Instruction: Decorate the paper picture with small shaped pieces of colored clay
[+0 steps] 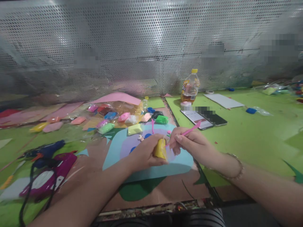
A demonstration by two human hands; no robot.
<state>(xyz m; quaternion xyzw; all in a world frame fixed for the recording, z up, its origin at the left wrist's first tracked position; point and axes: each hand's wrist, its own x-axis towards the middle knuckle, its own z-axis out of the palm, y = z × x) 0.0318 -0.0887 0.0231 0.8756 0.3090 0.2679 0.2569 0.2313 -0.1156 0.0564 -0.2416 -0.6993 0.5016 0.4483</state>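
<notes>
My left hand [145, 153] is closed around a lump of yellow modelling clay [160, 148], held just above a light blue paper sheet [151, 157]. My right hand [189, 144] pinches a thin pink sculpting tool [192, 129] like a pen, its tip touching the top of the yellow clay. A beaded bracelet [238, 164] circles my right wrist. Small clay figures [141, 137] lie on the paper just beyond my hands.
Several coloured clay packets [111, 121] lie behind the paper. A blue glue gun [44, 153] and a purple pouch [54, 171] sit at the left. Two phones [204, 118], a yellow-capped bottle [190, 86] and a white sheet [223, 101] rest on the green table [255, 135]. A perforated metal screen [151, 47] stands behind.
</notes>
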